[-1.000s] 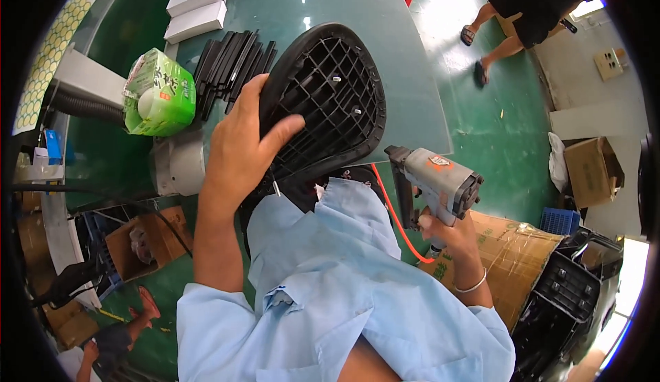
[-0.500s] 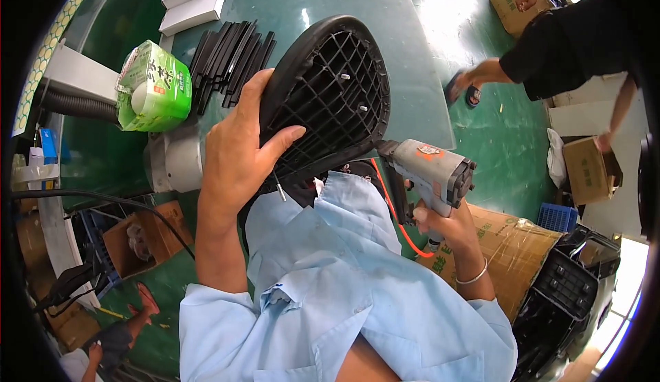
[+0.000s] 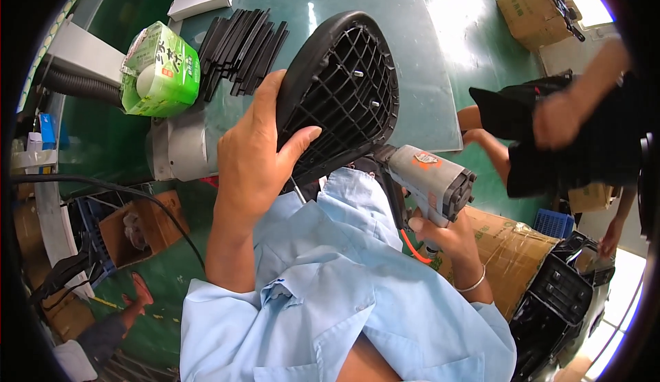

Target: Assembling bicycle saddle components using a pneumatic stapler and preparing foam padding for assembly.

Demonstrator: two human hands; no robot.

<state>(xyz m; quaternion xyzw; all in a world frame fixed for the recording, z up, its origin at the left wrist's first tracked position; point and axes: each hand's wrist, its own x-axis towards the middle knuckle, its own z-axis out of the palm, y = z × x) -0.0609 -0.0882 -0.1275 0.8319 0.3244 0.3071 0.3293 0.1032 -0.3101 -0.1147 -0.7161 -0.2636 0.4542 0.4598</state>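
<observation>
My left hand (image 3: 254, 148) grips the left edge of a black padded seat (image 3: 344, 100), its thumb over the ribbed underside. That underside is a lattice of plastic ribs with two metal studs standing out of it. The seat is tilted up over the table's near edge. In my right hand (image 3: 447, 234) is a grey pneumatic staple gun (image 3: 430, 182), held by its handle. Its nose meets or nearly meets the seat's lower right rim; exact contact cannot be made out. An orange air hose (image 3: 414, 248) runs from the gun.
On the green table (image 3: 426, 93) lie several black strips (image 3: 240, 48), with white boxes (image 3: 201, 0) behind. A green carton (image 3: 161, 72) sits at the left. Cardboard boxes (image 3: 509, 244) and black plastic parts (image 3: 564, 292) stand at right. A person in black (image 3: 550, 127) is close by, one arm blurred.
The seat, both hands and the staple gun sit slightly further right in view, the gun a little lower. The person in black has come nearer and swung an arm forward.
</observation>
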